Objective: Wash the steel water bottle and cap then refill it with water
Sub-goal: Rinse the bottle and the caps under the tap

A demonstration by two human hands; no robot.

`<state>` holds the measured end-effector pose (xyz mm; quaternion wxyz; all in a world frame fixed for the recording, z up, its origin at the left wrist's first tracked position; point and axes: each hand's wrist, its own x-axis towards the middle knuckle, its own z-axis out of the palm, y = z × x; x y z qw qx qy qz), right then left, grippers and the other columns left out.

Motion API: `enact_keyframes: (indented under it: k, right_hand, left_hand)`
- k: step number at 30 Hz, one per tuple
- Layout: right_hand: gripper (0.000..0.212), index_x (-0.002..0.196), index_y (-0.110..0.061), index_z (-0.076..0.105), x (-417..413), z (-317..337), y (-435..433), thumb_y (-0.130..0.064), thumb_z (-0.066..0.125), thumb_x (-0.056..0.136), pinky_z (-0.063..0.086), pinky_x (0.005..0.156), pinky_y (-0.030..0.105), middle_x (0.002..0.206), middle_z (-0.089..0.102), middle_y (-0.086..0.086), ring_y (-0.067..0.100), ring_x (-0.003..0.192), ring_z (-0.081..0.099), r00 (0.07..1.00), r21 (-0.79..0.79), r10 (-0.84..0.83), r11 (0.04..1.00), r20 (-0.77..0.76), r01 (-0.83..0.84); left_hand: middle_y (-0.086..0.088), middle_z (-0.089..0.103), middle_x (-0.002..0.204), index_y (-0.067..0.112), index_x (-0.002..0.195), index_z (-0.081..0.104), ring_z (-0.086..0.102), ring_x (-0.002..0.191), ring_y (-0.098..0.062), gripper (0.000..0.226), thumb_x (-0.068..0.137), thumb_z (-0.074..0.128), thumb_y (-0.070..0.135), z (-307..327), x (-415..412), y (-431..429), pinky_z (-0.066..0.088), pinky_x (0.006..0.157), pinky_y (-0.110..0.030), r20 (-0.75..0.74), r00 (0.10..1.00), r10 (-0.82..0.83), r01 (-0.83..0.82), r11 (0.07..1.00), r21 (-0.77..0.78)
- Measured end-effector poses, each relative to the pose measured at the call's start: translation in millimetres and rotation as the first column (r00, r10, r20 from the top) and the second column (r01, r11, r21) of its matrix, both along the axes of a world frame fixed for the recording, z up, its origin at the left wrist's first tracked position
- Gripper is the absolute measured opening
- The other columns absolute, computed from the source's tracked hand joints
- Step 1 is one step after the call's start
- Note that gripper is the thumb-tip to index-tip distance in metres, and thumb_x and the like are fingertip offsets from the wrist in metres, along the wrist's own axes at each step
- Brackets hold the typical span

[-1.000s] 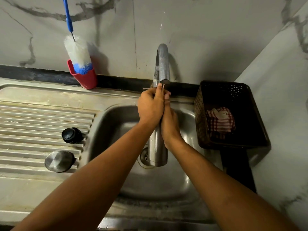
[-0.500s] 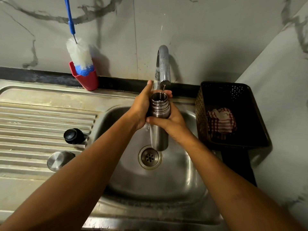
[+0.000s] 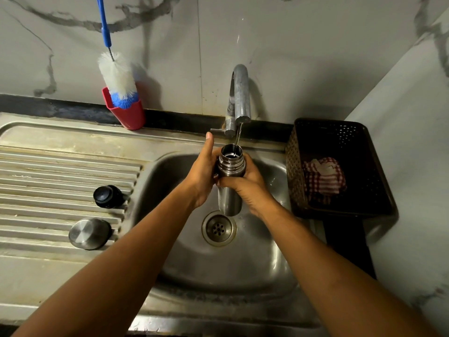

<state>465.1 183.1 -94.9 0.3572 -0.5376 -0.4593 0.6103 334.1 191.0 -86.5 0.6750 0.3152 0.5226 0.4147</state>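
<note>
At frame centre, the left hand [image 3: 202,171] and right hand [image 3: 247,183] both grip the upright steel water bottle [image 3: 230,177] from opposite sides, beneath the running tap [image 3: 239,98], above the sink [image 3: 243,263].

1 s ago the left hand [image 3: 201,176] lay w/ its palm over the mouth of the steel bottle [image 3: 230,166], right hand [image 3: 250,188] pressed flat alongside; now both hands' fingers [image 3: 227,183] wrap the neck lower down, so the threaded mouth stands bare just above the fingers. Left thumb [image 3: 209,144] now sticks straight up just left of the mouth, & a thin water stream [image 3: 238,136] from the tap [image 3: 239,93] drops into the opening above the fingers. Bottle has come up: its base, which partly hid the drain [image 3: 218,228] 1 s ago, now hangs well below the fingers w/ the drain showing nearly whole.
</note>
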Motion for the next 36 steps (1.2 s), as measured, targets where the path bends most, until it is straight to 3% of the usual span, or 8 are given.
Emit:
enact_keyframes:
  k: [8, 15, 17, 20, 24, 27, 29, 36]
  right_hand:
    - [0.073, 0.127, -0.028, 0.055, 1, -5, 1, 0.014, 0.077, 0.072, 0.052, 0.082, 0.022, 0.118, 0.069, -0.002, 0.009, 0.107, 0.065, 1.0, -0.004, -0.015, 1.0, -0.008, 0.015]
    - [0.076, 0.134, -0.017, 0.054, 3, -13, 4, 0.015, 0.079, 0.07, 0.056, 0.094, 0.035, 0.125, 0.068, 0.006, 0.022, 0.118, 0.065, 0.998, 0.039, -0.008, 0.999, 0.056, 0.006]
    - [0.074, 0.133, -0.019, 0.054, 4, -13, 4, 0.008, 0.083, 0.071, 0.054, 0.096, 0.029, 0.126, 0.068, 0.002, 0.016, 0.117, 0.064, 0.992, 0.09, 0.018, 0.996, 0.123, -0.03]
    - [0.072, 0.129, -0.029, 0.054, 10, -16, 3, -0.011, 0.092, 0.071, 0.048, 0.092, 0.015, 0.118, 0.065, -0.016, -0.003, 0.107, 0.061, 0.936, 0.203, 0.04, 0.972, 0.349, -0.117]
    - [0.071, 0.131, -0.031, 0.054, 20, -21, -5, -0.016, 0.091, 0.072, 0.053, 0.1, 0.032, 0.116, 0.066, -0.016, 0.003, 0.107, 0.063, 0.946, 0.097, 0.09, 0.987, 0.312, -0.125]
    - [0.071, 0.13, -0.031, 0.055, 20, -30, -14, -0.024, 0.093, 0.071, 0.051, 0.097, 0.03, 0.118, 0.065, -0.016, 0.007, 0.109, 0.062, 0.908, 0.123, 0.078, 0.982, 0.413, -0.141]
    - [0.07, 0.129, -0.032, 0.055, 17, -33, -21, -0.026, 0.093, 0.071, 0.054, 0.099, 0.036, 0.119, 0.068, -0.011, 0.011, 0.11, 0.065, 0.922, 0.109, 0.06, 0.988, 0.382, -0.11]
    - [0.069, 0.127, -0.033, 0.057, 9, -42, -34, -0.024, 0.092, 0.07, 0.055, 0.092, 0.029, 0.113, 0.071, -0.011, 0.011, 0.107, 0.068, 0.906, 0.153, -0.03, 0.987, 0.421, -0.038]
  left_hand:
    - [-0.001, 0.068, 0.137, 0.027, 0.132, 0.067, 0.057, 0.133, -0.018, 0.077, 0.099, 0.021, 0.078, -1, 3, 0, 0.037, 0.117, -0.042, -0.039, 0.999, -0.011, 0.012, 1.0, 0.015]
    - [0.001, 0.07, 0.132, 0.032, 0.121, 0.07, 0.059, 0.13, -0.018, 0.069, 0.099, 0.023, 0.077, 1, 6, -1, 0.038, 0.116, -0.043, -0.051, 0.999, -0.008, 0.008, 1.0, 0.009]
    - [0.001, 0.07, 0.132, 0.029, 0.124, 0.071, 0.06, 0.129, -0.017, 0.071, 0.1, 0.023, 0.077, 0, 5, -1, 0.038, 0.117, -0.045, -0.056, 0.998, 0.002, -0.001, 1.0, 0.007]
    - [0.002, 0.069, 0.135, 0.029, 0.129, 0.071, 0.058, 0.131, -0.017, 0.075, 0.099, 0.022, 0.078, -2, 0, -5, 0.034, 0.12, -0.05, -0.079, 0.997, 0.008, -0.008, 1.0, -0.001]
    - [0.002, 0.06, 0.147, 0.032, 0.133, 0.069, 0.049, 0.138, -0.018, 0.077, 0.098, 0.019, 0.079, -7, -11, -15, 0.024, 0.122, -0.055, -0.145, 0.989, 0.026, -0.03, 0.999, -0.024]
    - [0.001, 0.055, 0.153, 0.033, 0.136, 0.067, 0.046, 0.142, -0.02, 0.075, 0.099, 0.02, 0.078, -11, -20, -25, 0.025, 0.121, -0.053, -0.17, 0.985, 0.026, -0.035, 0.998, -0.049]
    - [0.0, 0.054, 0.154, 0.033, 0.136, 0.066, 0.046, 0.143, -0.021, 0.074, 0.099, 0.021, 0.078, -13, -24, -30, 0.027, 0.119, -0.051, -0.175, 0.984, 0.03, -0.04, 0.998, -0.058]
    - [0.002, 0.056, 0.152, 0.035, 0.134, 0.067, 0.048, 0.141, -0.022, 0.074, 0.096, 0.024, 0.08, -14, -37, -42, 0.03, 0.117, -0.051, -0.189, 0.982, -0.002, -0.014, 0.997, -0.082]
